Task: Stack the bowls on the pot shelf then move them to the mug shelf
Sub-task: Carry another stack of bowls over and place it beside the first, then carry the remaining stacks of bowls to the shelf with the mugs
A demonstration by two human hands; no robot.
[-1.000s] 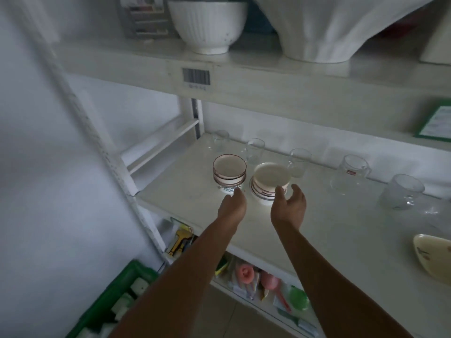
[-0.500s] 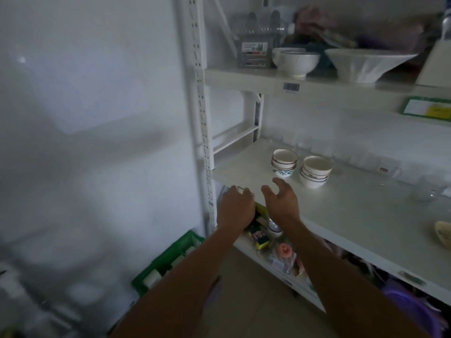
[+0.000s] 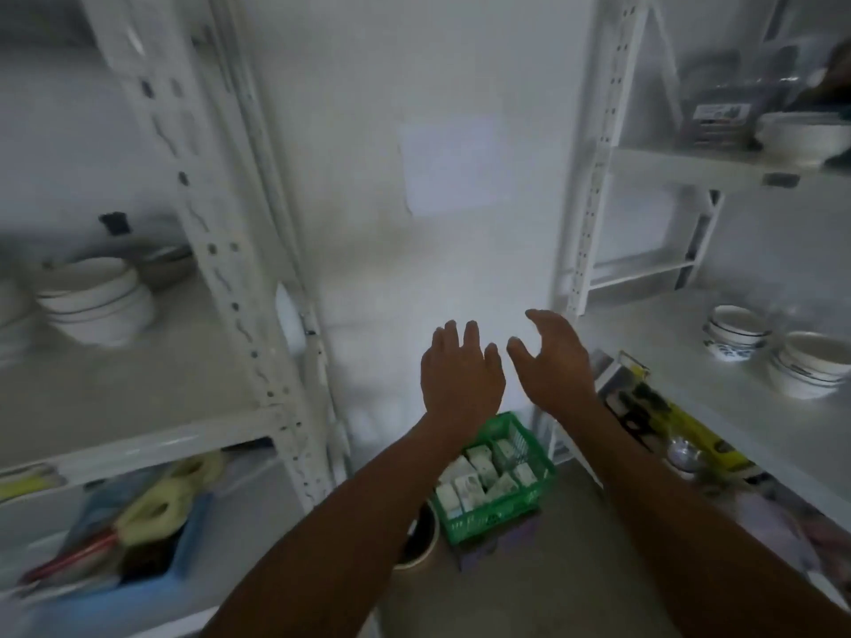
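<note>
Both hands empty, mid-air between the two racks. Left hand [image 3: 462, 377] flat, fingers spread, palm down. Right hand [image 3: 555, 361] half-curled, thumb apart from the fingers, gripping nothing.

Bowls sit in two places:
- Left shelf [image 3: 152, 393]: a stack of white bowls [image 3: 94, 299] toward the back-left, with what looks like a metal pot [image 3: 166, 264] just behind it. Frame is motion-blurred, so I can't count the stack.
- Right shelf [image 3: 718, 402]: two short stacks side by side, a patterned one [image 3: 734, 333] and a plain one with a dark rim band [image 3: 813, 363], near each other, both well away from the hands.

Handling, my read: glazed ceramic, so rigid, smooth and slick, and it chips or breaks if dropped or knocked. A nested stack is noticeably heavier than one bowl, and the upper bowls can slide if it tilts.

Grip: two hands on opposite sides of the bottom bowl, fingers under its base, thumbs over the top rim to pin the stack. Keep it level. Don't lift by the top rim alone, or only the top bowl comes up.

Green crate [image 3: 495, 476] sits on the floor below the hands, so there's no soft landing.
</note>
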